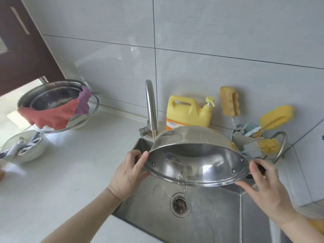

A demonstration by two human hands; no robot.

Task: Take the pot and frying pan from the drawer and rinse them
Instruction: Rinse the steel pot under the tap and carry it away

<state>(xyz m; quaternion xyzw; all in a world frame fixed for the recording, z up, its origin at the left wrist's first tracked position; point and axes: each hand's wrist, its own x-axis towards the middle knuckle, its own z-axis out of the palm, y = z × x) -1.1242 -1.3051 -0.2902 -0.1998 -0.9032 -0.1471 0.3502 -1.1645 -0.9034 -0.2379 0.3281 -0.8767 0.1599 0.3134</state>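
Holding the pot (pixel 196 160) tipped over the sink (pixel 219 216), water pouring out. Left hand (pixel 130 174) and right hand (pixel 263 179) wrapped round the 2 side handles, fingers curled. Could slip if wet, or splash the counter (pixel 70 163).

**Inspection: my hands and forearms**

My left hand (pixel 130 174) and right hand (pixel 263 185) are both bare: no gloves and no rings visible. Both forearms are uncovered as far as the frame's lower edge, with no sleeve or cuff in view. Neither wrist carries a watch or band. Fingernails are short and unpainted where they show, most clearly on the left thumb.
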